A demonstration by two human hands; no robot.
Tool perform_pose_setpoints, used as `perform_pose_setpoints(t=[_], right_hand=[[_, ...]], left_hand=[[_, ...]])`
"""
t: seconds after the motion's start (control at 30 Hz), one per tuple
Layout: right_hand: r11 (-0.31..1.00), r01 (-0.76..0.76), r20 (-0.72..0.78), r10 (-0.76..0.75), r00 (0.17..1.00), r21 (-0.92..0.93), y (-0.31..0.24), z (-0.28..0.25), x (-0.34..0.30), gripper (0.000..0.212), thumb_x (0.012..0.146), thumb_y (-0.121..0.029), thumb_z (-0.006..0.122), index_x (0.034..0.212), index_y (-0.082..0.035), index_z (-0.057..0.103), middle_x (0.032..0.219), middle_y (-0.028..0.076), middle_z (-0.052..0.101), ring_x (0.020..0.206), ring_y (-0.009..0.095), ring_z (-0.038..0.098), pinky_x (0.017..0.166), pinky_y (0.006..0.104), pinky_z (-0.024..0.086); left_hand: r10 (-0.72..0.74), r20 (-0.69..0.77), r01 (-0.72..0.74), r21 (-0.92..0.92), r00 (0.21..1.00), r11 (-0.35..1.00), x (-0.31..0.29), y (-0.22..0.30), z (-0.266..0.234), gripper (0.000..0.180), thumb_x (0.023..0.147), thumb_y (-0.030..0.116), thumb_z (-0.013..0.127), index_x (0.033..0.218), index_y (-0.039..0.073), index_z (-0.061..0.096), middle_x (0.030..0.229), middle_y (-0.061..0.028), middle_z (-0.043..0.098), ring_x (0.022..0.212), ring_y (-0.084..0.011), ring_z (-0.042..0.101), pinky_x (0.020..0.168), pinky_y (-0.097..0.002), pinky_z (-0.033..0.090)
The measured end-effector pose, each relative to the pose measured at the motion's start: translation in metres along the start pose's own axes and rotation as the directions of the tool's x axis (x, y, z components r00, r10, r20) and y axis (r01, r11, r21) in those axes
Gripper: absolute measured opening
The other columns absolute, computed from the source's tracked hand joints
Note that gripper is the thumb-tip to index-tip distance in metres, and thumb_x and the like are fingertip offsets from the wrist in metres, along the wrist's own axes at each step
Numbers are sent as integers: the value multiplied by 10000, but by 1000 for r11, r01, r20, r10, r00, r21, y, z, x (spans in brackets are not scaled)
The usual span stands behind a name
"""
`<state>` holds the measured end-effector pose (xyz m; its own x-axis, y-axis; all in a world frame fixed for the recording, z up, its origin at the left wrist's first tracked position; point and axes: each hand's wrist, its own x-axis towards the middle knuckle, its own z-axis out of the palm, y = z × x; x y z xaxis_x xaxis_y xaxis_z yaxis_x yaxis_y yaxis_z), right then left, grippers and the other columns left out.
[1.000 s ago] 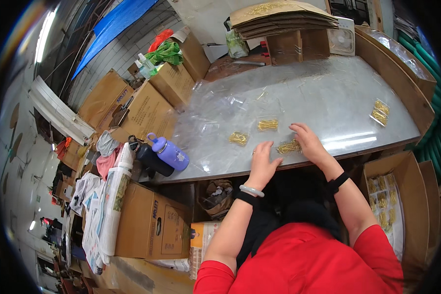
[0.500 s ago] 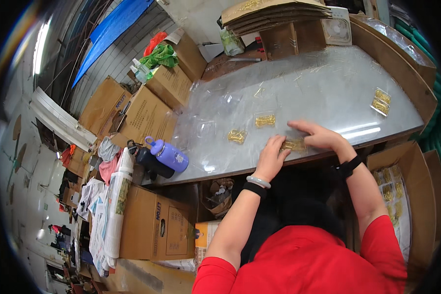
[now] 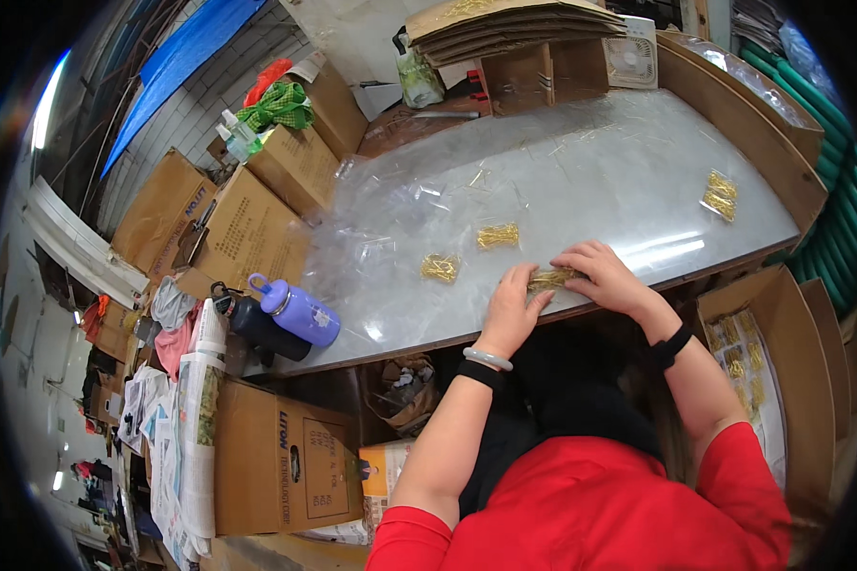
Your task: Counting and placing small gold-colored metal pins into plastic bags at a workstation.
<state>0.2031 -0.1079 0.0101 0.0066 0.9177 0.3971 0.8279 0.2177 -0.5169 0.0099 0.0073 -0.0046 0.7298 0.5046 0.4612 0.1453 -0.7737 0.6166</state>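
Note:
Near the front edge of the grey table, a small bundle of gold wire pieces (image 3: 554, 278) lies between my two hands; it may be in a clear bag. My left hand (image 3: 510, 312) has its fingers and thumb closed about the left end. The right end is pinched by my right hand (image 3: 607, 278), fingers bent over it. Beyond my left hand lie a second gold bundle (image 3: 498, 236) and a third bundle (image 3: 439, 267). Far to the right is a gold bundle in a clear bag (image 3: 721, 195).
Loose gold wires and clear plastic bags are scattered on the grey table (image 3: 619, 162). A purple bottle (image 3: 300, 312) and a black bottle (image 3: 265, 324) stand at its left edge. Beside my right arm, an open carton (image 3: 809, 381) holds bagged gold pieces. Cardboard walls edge the right side.
My right hand has come down from stretched-out fingers to grip the bundle's right end. My left hand keeps its hold. The whole view has shifted slightly.

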Motion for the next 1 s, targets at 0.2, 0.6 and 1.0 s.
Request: perform_pose_setpoints(t=[0.2,0.6,1.0], right_hand=[[997,-34,-141,24,990,-68,4,12,2,392,899,-96,538,1281,-56,617,1245,123,624,1152,317,570,999,405,453],[962,-76,-511,204,835,261,31,24,10,369,900,-62,459,1233,9,604,1192,193,626,959,280,714,882,366,547],[810,-445,-508,218,833,-382,-29,27,-47,356,903,-260,653,1211,-81,653,1243,106,621,1187,329,513,1046,495,339]], left_hand=[[85,-8,-84,56,996,995,-1,-2,3,704,821,303,807,1372,0,490,1269,-212,590,1161,-393,583,972,-438,493],[-28,-18,31,174,999,984,5,11,11,526,831,347,749,1234,23,658,1290,-186,592,1196,-367,575,1013,-459,474],[68,-19,-64,158,998,985,-14,-3,9,382,909,88,614,1272,-14,554,1316,-207,550,1237,-414,513,1058,-479,436]])
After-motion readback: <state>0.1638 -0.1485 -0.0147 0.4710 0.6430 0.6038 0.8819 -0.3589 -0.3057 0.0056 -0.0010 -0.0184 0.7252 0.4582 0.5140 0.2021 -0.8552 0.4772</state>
